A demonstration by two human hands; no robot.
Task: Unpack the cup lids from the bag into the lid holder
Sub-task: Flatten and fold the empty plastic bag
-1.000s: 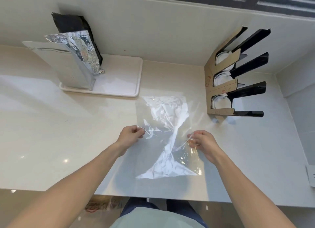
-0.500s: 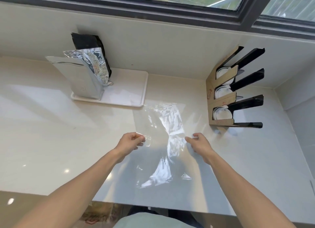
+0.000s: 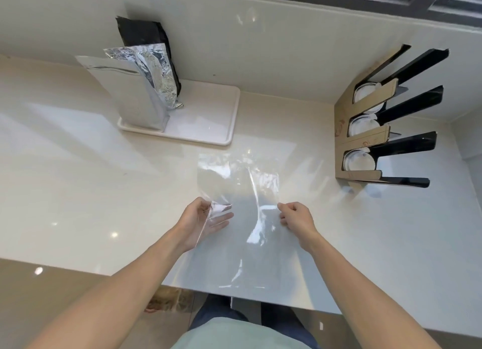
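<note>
I see my left hand pinching the left edge of the clear plastic bag between thumb and fingers, with the film folded up over the fingertips, while my right hand has its fingers curled against the bag's right side; I cannot tell whether it grips the film or only presses on it. The bag lies flat and limp on the pale countertop, stretching from just in front of the white tray back to the counter's near edge, and I see nothing inside it. To the right, well apart from my hands, the cardboard lid holder stands near the corner where the back wall meets the side wall, with four black dividers marking three slots. Each slot holds white cup lids; I cannot count the lids within each stack. At the back left, the white tray carries three pouches standing upright: a plain silver pouch in front, a crinkled foil pouch leaning behind it, and a black pouch against the wall. The right half of the tray is bare. There is open countertop to the left of my left hand and between the bag and the lid holder.
</note>
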